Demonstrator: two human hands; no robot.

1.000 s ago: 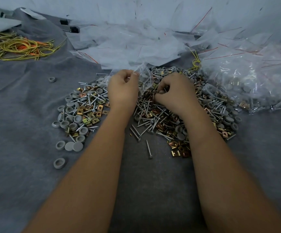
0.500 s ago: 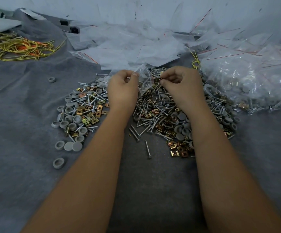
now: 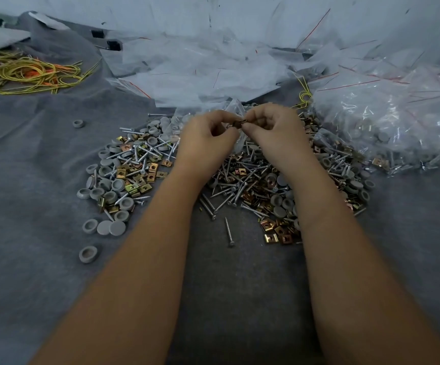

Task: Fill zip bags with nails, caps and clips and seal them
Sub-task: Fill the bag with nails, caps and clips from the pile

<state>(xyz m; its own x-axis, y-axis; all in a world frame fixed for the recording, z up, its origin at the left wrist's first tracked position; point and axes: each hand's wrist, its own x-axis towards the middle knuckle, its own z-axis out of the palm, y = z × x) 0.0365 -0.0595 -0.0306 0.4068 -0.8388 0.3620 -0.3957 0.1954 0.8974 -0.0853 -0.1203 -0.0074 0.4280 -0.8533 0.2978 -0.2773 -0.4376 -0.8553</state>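
Hands meet above the heap of fasteners in the head view. Curled fingers of the left hand (image 3: 208, 138) pinch the mouth of a clear zip bag (image 3: 236, 108); the right hand (image 3: 274, 130) pinches a small brass clip (image 3: 238, 124) at the bag's opening, thumb against fingertips. Below them, nails (image 3: 228, 230), grey caps (image 3: 112, 227) and brass clips (image 3: 276, 231) lie mixed on the grey cloth (image 3: 29, 180) covering the desk, near its middle. Empty zip bags (image 3: 200, 72) pile toward the far edge, filled bags (image 3: 398, 122) at the far right, and yellow ties (image 3: 26, 73) at the far left.
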